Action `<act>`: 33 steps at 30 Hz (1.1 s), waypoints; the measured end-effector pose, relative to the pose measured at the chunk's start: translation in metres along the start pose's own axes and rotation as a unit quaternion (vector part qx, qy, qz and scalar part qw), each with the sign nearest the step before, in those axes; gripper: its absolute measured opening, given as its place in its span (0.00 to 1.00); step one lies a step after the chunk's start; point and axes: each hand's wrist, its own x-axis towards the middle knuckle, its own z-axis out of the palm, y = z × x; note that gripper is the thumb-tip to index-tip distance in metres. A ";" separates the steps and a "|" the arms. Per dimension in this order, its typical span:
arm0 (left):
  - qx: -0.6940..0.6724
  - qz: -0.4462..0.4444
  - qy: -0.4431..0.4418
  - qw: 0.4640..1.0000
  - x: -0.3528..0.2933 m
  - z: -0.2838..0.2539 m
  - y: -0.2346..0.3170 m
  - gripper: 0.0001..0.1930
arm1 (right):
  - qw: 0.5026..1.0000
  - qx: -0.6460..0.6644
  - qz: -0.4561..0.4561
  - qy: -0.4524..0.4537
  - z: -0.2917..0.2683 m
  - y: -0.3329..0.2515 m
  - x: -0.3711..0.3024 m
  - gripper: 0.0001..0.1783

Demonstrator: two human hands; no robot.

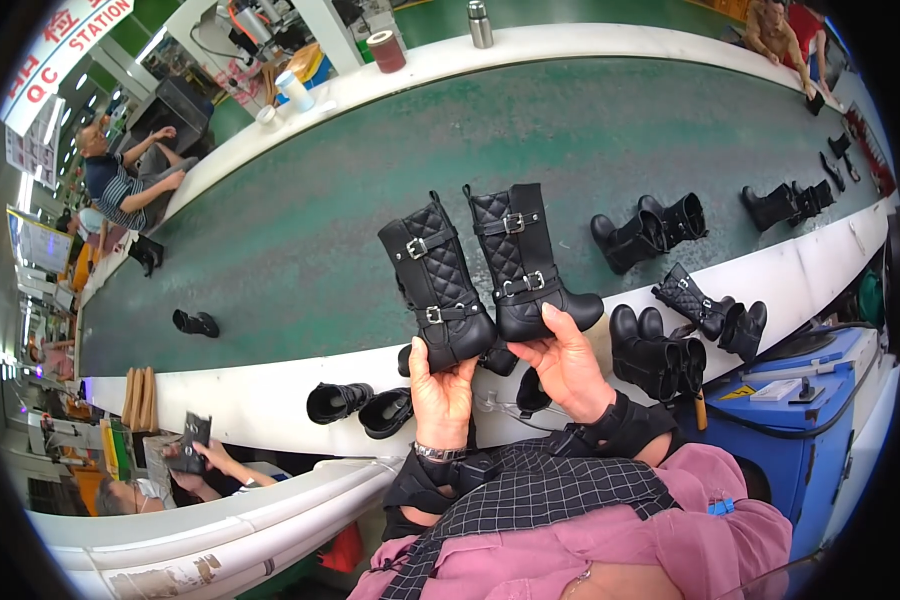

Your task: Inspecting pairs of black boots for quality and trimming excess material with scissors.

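Note:
Two black quilted boots with buckled straps are held up side by side in front of me, shafts pointing away. My left hand (442, 398) grips the left boot (436, 280) near its foot end, thumb against it. In my right hand (567, 368) is the right boot (522, 255), held by its foot, the toe turned right. Each boot shows silver buckles on two straps. Parts of other black boots lie behind my hands, mostly hidden. Close by on the white ledge (255, 400) stand two black boots (338, 401), left of my left wrist.
A green conveyor belt (300, 230) runs across, carrying several boot pairs (635, 238). More boots (658, 350) stand on the ledge at right, beside a blue machine (770, 430). A steel flask (479, 25) and tape roll (386, 52) sit on the far ledge. Other people work around the belt.

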 end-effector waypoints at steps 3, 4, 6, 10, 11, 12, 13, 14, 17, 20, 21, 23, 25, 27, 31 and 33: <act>-0.001 -0.008 0.003 1.000 0.000 -0.001 0.001 0.23 | 1.000 0.001 0.002 -0.001 0.000 0.000 0.000 0.16; 0.010 -0.006 -0.005 1.000 0.000 -0.001 0.001 0.23 | 1.000 -0.001 0.007 0.011 0.000 0.000 0.000 0.16; 0.005 -0.008 -0.003 1.000 0.000 -0.002 0.001 0.23 | 1.000 0.002 0.003 -0.002 0.000 0.000 0.000 0.16; 0.014 -0.006 -0.007 1.000 0.001 -0.004 0.001 0.23 | 1.000 0.006 0.007 0.006 -0.002 0.002 0.001 0.16; 0.014 -0.006 -0.003 1.000 0.001 -0.004 0.000 0.23 | 1.000 0.006 0.007 0.007 -0.003 0.003 0.001 0.16; 0.005 -0.007 -0.006 1.000 0.001 -0.005 0.000 0.23 | 1.000 0.006 0.008 0.008 -0.004 0.003 0.002 0.16; 0.023 -0.007 -0.002 1.000 0.001 -0.006 0.000 0.23 | 1.000 0.008 0.003 0.005 -0.005 0.004 0.002 0.16; 0.031 -0.007 -0.004 0.999 0.000 -0.006 0.000 0.23 | 1.000 0.010 0.011 0.012 -0.005 0.005 0.002 0.16; 0.060 0.000 -0.015 0.998 0.001 -0.006 -0.001 0.23 | 1.000 0.018 0.004 0.004 -0.006 0.008 0.003 0.15; 0.047 0.008 -0.011 0.999 0.001 -0.004 -0.001 0.23 | 1.000 0.010 0.003 0.011 -0.006 0.009 0.004 0.15; 0.047 0.012 -0.020 0.999 0.001 -0.003 -0.001 0.22 | 1.000 0.008 0.000 0.004 -0.006 0.008 0.004 0.15; 0.040 0.018 -0.026 0.999 0.001 -0.001 -0.001 0.22 | 1.000 0.000 -0.002 0.016 -0.006 0.008 0.004 0.15; 0.041 0.024 -0.028 0.998 0.001 0.001 -0.001 0.21 | 1.000 -0.017 -0.019 -0.004 -0.006 0.008 0.005 0.17; 0.032 0.029 -0.023 0.999 0.001 0.002 -0.001 0.20 | 0.999 -0.015 -0.029 -0.011 -0.006 0.008 0.005 0.17; 0.041 0.036 -0.036 0.998 0.001 0.004 -0.001 0.20 | 0.999 -0.009 -0.035 -0.013 -0.007 0.007 0.007 0.18; 0.044 0.038 -0.044 0.997 0.002 0.004 -0.001 0.21 | 0.999 -0.007 -0.035 -0.011 -0.007 0.007 0.007 0.19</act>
